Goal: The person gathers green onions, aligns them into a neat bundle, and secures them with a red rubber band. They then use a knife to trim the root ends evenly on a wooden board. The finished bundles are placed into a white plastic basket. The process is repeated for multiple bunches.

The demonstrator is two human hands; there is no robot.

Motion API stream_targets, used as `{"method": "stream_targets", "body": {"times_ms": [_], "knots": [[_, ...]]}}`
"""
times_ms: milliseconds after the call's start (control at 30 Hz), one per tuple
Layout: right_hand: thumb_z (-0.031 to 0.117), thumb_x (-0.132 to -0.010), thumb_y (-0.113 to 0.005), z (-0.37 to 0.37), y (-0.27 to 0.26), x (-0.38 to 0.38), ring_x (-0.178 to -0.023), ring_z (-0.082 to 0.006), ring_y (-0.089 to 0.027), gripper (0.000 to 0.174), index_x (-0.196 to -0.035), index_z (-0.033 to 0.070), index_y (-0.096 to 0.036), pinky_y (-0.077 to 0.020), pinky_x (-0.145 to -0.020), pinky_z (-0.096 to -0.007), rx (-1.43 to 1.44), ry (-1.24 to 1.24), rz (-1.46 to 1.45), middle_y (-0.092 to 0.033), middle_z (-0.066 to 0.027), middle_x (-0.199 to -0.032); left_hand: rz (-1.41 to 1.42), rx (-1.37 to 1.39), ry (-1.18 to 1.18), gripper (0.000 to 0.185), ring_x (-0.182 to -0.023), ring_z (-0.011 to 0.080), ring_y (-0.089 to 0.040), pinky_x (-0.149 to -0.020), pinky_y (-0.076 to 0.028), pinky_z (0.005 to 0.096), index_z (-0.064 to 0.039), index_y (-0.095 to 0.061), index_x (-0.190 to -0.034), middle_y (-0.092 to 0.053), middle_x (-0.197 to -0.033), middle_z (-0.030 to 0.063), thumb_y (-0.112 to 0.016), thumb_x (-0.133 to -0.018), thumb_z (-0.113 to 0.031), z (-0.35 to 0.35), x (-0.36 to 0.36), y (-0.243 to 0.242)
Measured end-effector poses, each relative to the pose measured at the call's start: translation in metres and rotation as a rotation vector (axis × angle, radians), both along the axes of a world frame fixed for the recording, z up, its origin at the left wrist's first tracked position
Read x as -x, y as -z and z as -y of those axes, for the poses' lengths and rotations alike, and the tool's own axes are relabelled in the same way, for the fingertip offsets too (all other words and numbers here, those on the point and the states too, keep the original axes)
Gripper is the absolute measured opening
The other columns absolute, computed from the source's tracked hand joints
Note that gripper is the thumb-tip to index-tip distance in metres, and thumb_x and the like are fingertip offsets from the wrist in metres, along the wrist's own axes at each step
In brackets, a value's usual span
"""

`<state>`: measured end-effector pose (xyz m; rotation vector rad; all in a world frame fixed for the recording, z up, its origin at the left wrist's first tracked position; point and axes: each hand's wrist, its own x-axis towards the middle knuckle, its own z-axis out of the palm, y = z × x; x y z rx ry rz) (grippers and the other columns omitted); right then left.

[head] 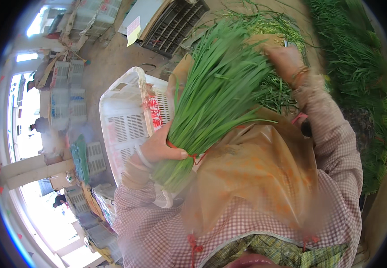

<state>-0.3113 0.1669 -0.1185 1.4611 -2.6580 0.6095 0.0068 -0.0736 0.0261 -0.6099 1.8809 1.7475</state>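
My left hand (161,144) grips a thick bundle of long flat green leaves, which look like garlic chives (220,87), around its stem end. A red tie (193,156) circles the stems beside my thumb. From there the leaves fan out up and to the right over my lap. My right hand (284,61) is at the leaf tips, its fingers curled and blurred. A small pale, shiny thing (287,43) shows just beyond that fist; I cannot tell whether the hand holds it. A brown plastic apron (257,174) covers my lap below the bundle.
A white slotted plastic crate (123,117) stands left of the bundle. Loose leaf scraps (277,90) litter the floor ahead. Heaped green bundles (357,67) line the right side. A dark grid crate (175,28) lies farther off. Stacked crates (68,104) and people (41,124) are at left.
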Motion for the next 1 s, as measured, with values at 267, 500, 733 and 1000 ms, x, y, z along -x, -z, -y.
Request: {"method": "stream_targets", "body": {"times_ms": [267, 500, 733, 1000], "knots": [[0.009, -0.082, -0.064, -0.017, -0.091, -0.038, -0.086, -0.0292, -0.066, 0.027, -0.109, 0.007, -0.068, -0.0534, -0.08, -0.0419, 0.742, -0.002, -0.327, -0.069, -0.0108, -0.092, -0.132, 0.627, 0.293, 0.084, -0.111, 0.0293, -0.06, -0.097, -0.046, 0.0385, 0.0, -0.045, -0.133, -0.06, -0.119, 0.018, -0.084, -0.063, -0.025, 0.022, 0.045, -0.039], [0.012, -0.086, -0.054, 0.049, -0.046, -0.09, -0.097, -0.0283, -0.063, 0.048, -0.134, 0.015, -0.05, -0.0516, -0.078, -0.041, 0.297, -0.117, -0.163, -0.053, -0.0122, -0.114, -0.292, 1.549, 0.535, 0.086, -0.096, 0.035, -0.059, -0.082, -0.045, 0.0435, -0.007, -0.048, -0.133, -0.056, -0.104, 0.0166, -0.084, -0.057, -0.028, 0.01, 0.058, -0.052], [0.014, -0.088, -0.06, -0.046, 0.006, 0.014, -0.08, -0.0294, -0.071, 0.014, -0.098, 0.013, -0.071, -0.0561, -0.067, -0.0397, -0.106, 0.506, 0.002, -0.071, -0.0119, -0.086, -0.359, 1.777, 0.396, 0.106, -0.113, 0.035, -0.052, -0.093, -0.039, 0.0463, -0.012, -0.037, -0.149, -0.052, -0.123, 0.0163, -0.087, -0.055, -0.017, -0.009, 0.022, -0.002], [0.003, -0.079, -0.066, -0.008, -0.09, -0.073, -0.074, -0.0262, -0.064, 0.016, -0.096, 0.003, -0.066, -0.0538, -0.066, -0.036, 0.782, -0.225, -0.029, -0.065, -0.0087, -0.084, -0.371, 1.784, 0.397, 0.099, -0.116, 0.0372, -0.05, -0.096, -0.037, 0.048, -0.013, -0.043, -0.146, -0.05, -0.125, 0.0184, -0.086, -0.057, -0.015, -0.022, 0.031, 0.001]]}}
